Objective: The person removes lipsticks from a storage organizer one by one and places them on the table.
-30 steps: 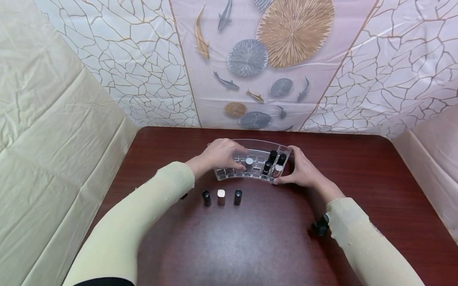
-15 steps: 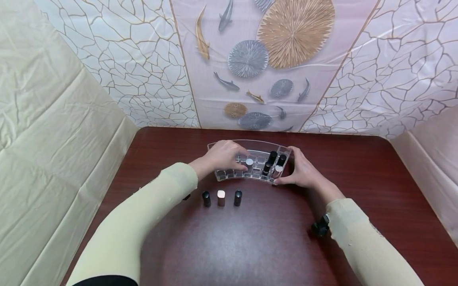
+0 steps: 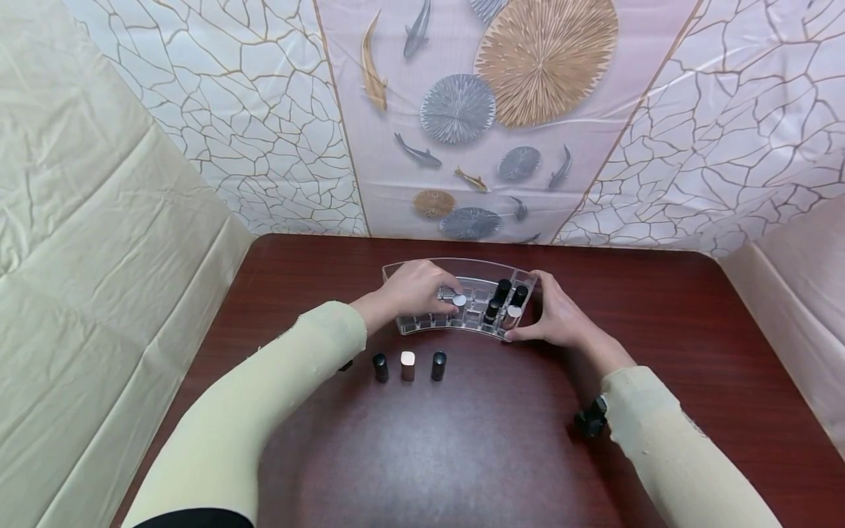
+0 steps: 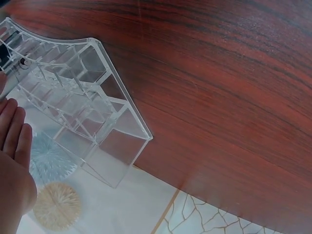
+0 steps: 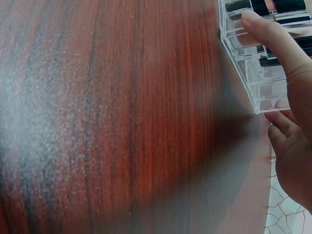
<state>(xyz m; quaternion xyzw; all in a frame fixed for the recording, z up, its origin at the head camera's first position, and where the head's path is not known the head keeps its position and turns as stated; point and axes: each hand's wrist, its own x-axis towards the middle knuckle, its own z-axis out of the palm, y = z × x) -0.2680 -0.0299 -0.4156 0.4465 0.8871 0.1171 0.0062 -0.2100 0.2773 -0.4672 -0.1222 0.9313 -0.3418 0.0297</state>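
A clear, curved acrylic lipstick organizer (image 3: pixel 475 323) stands near the back of the table. My left hand (image 3: pixel 417 287) reaches over its left half and pinches a silver-topped lipstick (image 3: pixel 458 301) between thumb and fingers, among the middle slots. In the left wrist view only part of the left hand (image 4: pixel 17 161) shows, beside the organizer's compartments (image 4: pixel 73 83). The right hand (image 3: pixel 554 312) grips the organizer's right end, thumb at the front corner and fingers behind. Several lipsticks, such as a black one (image 3: pixel 503 288) and a pale-capped one (image 3: pixel 512 315), stand in the right-hand slots.
In front of the organizer a black lipstick (image 3: pixel 381 367), a pink-topped lipstick (image 3: pixel 408 365) and another black lipstick (image 3: pixel 439 365) stand in a row on the dark red wooden table (image 3: pixel 422 455). A patterned cloth (image 3: pixel 462 183) hangs behind the table's back edge.
My left hand has shifted slightly to the right, and the silver-topped lipstick in its fingers has tilted or moved a little. The right hand stays on the organizer's end.
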